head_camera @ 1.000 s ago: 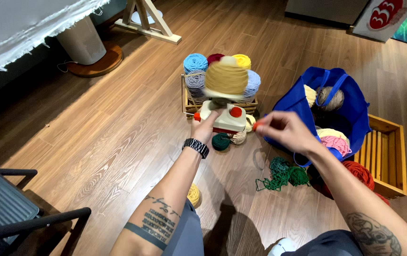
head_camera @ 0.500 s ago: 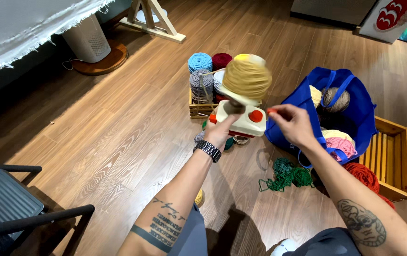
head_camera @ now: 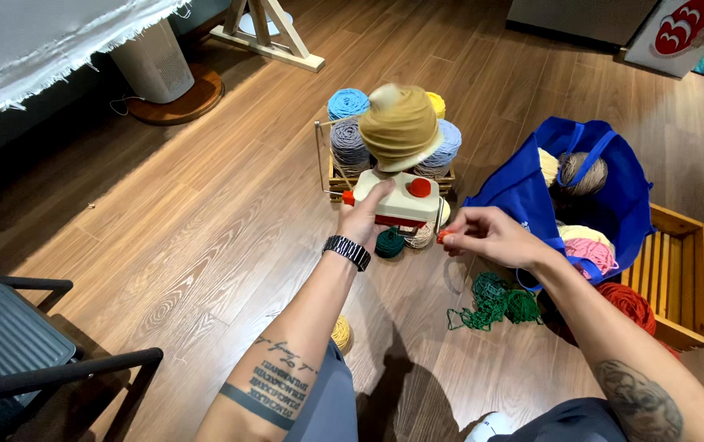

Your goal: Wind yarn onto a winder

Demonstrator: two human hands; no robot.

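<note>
Left hand (head_camera: 364,217): fingers curled and clamped round the cream base of a yarn winder (head_camera: 405,200), held up above the wooden floor (head_camera: 204,205). Black bracelet (head_camera: 347,251) on that wrist. Winder carries a red knob on top and a blurred mustard yarn cake (head_camera: 401,127) on its spindle.

Right hand (head_camera: 491,237): fingertips pinched together on the small red crank handle (head_camera: 443,236) at the winder's right side; remaining fingers loosely folded.

Surroundings:
- Just behind the winder, a small wooden crate (head_camera: 337,176) with a thin wire upright, packed with blue, grey and yellow yarn balls (head_camera: 348,104).
- Below the winder on the floor, a dark green ball (head_camera: 389,243) and a tan one, near each other.
- Right of the right hand, an open blue tote bag (head_camera: 524,188) with yarn inside; loose green yarn tangle (head_camera: 491,299) on the floor under the wrist.
- Far right, a slatted wooden crate (head_camera: 683,270), red-orange yarn (head_camera: 630,303) against its near side.
- Lower left, a black chair frame (head_camera: 32,368), well apart from the hands.

Open floor lies to the left of the left forearm; the right side is crowded by bag and crate.
</note>
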